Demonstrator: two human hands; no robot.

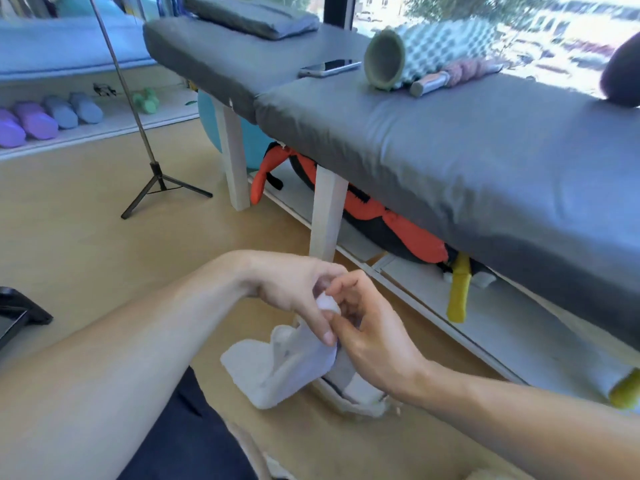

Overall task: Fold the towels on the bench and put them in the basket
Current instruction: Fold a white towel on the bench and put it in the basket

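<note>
Holding a small white towel (287,358) between them, the left hand (298,292) and the right hand (367,334) meet low in front of the person, above the wooden floor (86,220). Both pinch the same upper corner of the cloth, each grip closed on it with thumb and fingers, and the rest hangs down loose and crumpled. Under the towel there is something pale with a rim, probably the basket (353,403) (most of it is hidden by the cloth and the right wrist, so I cannot be sure). I judge that the folding of this towel is in hand and not finished, because the cloth shows no clean fold yet. The next move, I think, calls for the hands to separate along the edge, to stretch the towel flat, and then to bring the corners together before lowering it into the basket. On the tabltop, a grey padded bench (450,150), I see no other towel; it carries a phone (329,68), a foam roller (415,50) and a pinkish massage stick (453,75). Below it lie orange and black bags, further left stands a tripod (159,181), and coloured dumbbells (52,116) rest on a low shelf near the window side.
</note>
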